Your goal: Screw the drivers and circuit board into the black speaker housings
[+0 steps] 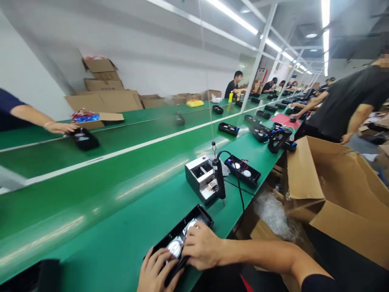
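Two hands on a black case at the green bench
Its long axis points away from the person; the right hand spreads fingers beside the silver discs, while the left hand curls round the nearer end.

The casing is recorded as glossy black plastic, its discs as polished metal, the belt as smooth sheened green, the box as matt corrugated cardboard.

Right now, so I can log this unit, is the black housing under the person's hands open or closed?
Open: the black housing faces up with two round silver parts exposed, between the left hand and right hand.
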Motion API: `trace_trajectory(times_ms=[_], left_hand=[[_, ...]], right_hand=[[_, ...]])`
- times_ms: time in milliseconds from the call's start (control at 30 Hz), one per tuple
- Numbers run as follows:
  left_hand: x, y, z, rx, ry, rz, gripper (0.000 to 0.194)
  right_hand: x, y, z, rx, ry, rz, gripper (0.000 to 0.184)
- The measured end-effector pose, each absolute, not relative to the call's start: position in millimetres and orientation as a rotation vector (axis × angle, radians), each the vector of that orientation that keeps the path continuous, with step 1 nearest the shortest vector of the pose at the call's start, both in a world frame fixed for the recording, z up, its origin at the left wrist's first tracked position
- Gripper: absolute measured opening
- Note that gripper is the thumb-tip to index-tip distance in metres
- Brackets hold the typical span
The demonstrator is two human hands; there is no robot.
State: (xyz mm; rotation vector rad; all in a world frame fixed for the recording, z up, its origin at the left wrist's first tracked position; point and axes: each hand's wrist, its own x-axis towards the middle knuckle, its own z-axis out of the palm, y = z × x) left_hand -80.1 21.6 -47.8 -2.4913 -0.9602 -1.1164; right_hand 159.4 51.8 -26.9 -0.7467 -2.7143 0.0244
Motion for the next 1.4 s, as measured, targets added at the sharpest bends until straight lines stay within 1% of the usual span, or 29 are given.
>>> trace_trajectory(times_ms=[100, 200, 333, 533, 633, 667, 800, 900, 1000, 1100, 1167, 1267, 1400], left_hand=[[-70, 6, -35, -2.562, -1.181, -1.071, 0.006], [-61, -4, -28, -2.649, -1.363, -1.064, 0.008], [-56, -9, -27, -2.699, -1.465, -1.043, 0.008], [-53, -10, -24, -2.726, -1.513, -1.095, 0.007], [-54, -9, -22, -2.719, -1.497, -1.124, 0.007], [-54, -8, -21, -2.715, -1.486, -1.135, 0.009], [-59, -11, -19, -2.692, -1.438, -1.181, 0.023], [-62, -16, -19, -2.672, -1.422, -1.207, 0.028], [-62, -19, -22, -2.63, -1.422, -1.266, 0.025], [-61, -16, -27, -2.578, -1.425, -1.348, 0.017], [-59, -12, -29, -2.555, -1.426, -1.401, 0.014], [-56, -6, -29, -2.506, -1.47, -1.473, 0.015], [-54, -3, -26, -2.433, -1.594, -1.525, 0.016]], right_hand=[[160, 38, -29, -0.774, -2.548, 0.121, 0.007], [161, 28, -30, -0.781, -2.417, 0.158, 0.008], [163, 26, -36, -0.754, -2.403, 0.213, 0.009], [164, 34, -38, -0.627, -2.446, 0.177, 0.016], [165, 35, -24, -0.639, -2.477, 0.166, 0.009], [165, 35, -19, -0.656, -2.504, 0.165, 0.008], [164, 41, 2, -0.678, -2.76, 0.178, 0.014], [162, 45, 9, -0.625, -2.898, 0.232, 0.013], [158, 44, 10, -0.67, -2.922, 0.257, 0.015], [155, 40, 8, -0.715, -2.919, 0.188, 0.019], [153, 40, 6, -0.701, -2.929, 0.134, 0.022], [152, 48, 5, -0.568, -2.985, 0.128, 0.026], [149, 61, 5, -0.389, -3.047, 0.202, 0.024]])
